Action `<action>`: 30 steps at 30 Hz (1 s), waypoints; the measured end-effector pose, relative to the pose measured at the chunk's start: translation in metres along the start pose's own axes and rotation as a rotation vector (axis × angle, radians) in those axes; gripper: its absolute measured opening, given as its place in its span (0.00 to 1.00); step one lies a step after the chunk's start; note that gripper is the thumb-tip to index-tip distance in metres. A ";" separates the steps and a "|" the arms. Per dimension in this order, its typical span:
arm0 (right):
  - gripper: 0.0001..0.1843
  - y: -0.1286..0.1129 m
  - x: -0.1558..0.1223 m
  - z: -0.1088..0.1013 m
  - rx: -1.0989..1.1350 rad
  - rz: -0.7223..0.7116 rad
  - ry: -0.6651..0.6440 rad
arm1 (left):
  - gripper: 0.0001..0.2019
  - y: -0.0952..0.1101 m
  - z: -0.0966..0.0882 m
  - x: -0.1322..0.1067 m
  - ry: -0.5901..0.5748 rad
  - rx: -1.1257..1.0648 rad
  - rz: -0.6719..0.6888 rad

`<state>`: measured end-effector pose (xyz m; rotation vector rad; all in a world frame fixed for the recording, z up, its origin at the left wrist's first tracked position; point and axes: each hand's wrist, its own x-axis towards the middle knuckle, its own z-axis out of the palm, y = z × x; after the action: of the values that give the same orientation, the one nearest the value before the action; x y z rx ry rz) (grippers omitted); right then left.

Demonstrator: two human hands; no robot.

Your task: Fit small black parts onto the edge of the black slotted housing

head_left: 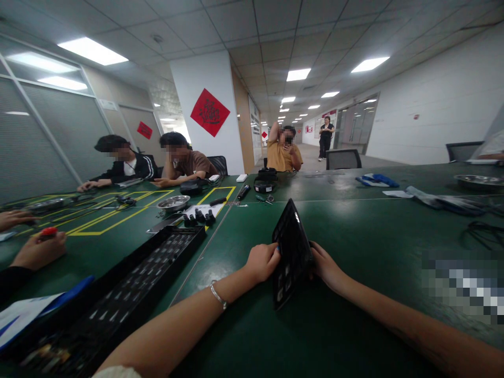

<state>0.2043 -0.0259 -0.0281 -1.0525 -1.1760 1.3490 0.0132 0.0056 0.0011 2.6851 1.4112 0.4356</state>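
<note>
A flat black panel (289, 257) with rows of square recesses stands tilted on edge above the green table (244, 336). My right hand (326, 265) grips its right side, with the fingers partly hidden behind it. On the other side, my left hand (263, 262) is closed, its fingertips at the face of the panel. A small blue spot shows at those fingertips; what it belongs to is too small to tell. To my left lies a long black tray (144, 281) holding rows of small pale pieces.
Black cylindrical parts (200, 217) and a metal bowl (173, 203) stand beyond the tray. A co-worker's hand (41, 249) holds something red at left. Farther off lie a pair of pliers (264, 198), a black case (265, 181) and plastic bags (441, 199). Several people are around.
</note>
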 end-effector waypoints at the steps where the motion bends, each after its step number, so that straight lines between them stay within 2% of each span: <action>1: 0.23 0.000 0.000 0.000 -0.001 0.003 0.003 | 0.19 0.000 0.000 0.000 0.005 -0.017 0.001; 13: 0.22 -0.002 -0.001 0.001 -0.001 0.007 0.002 | 0.25 -0.005 0.006 0.003 0.053 -0.155 -0.005; 19: 0.23 0.005 0.002 -0.003 -0.003 0.000 -0.021 | 0.28 -0.008 0.010 0.007 0.033 -0.278 -0.040; 30: 0.22 0.004 0.002 -0.001 -0.008 -0.002 -0.008 | 0.21 -0.005 0.004 0.004 0.028 -0.213 0.012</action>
<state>0.2043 -0.0237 -0.0319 -1.0520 -1.1888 1.3488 0.0127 0.0126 -0.0032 2.5281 1.2768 0.5910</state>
